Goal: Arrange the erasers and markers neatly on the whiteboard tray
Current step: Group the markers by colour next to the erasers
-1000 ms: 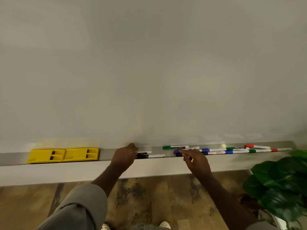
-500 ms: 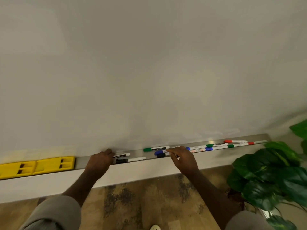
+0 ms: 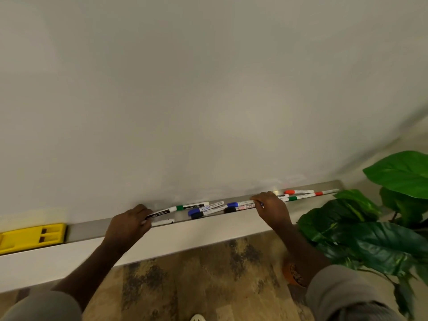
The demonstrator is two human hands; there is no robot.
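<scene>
Left hand pinches black markers at 7 o'clock | right hand pinches a blue marker, aligning the tray row

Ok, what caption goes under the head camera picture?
Two hands, left hand and right hand, line up markers on the whiteboard tray beside a yellow eraser.

A metal whiteboard tray runs along the bottom of the whiteboard; a yellow eraser sits at its left end; the left hand covers the black markers; the right hand pinches a blue-capped marker; a green-capped marker lies between the hands; red-capped markers lie at the right, beside a leafy plant.
</scene>
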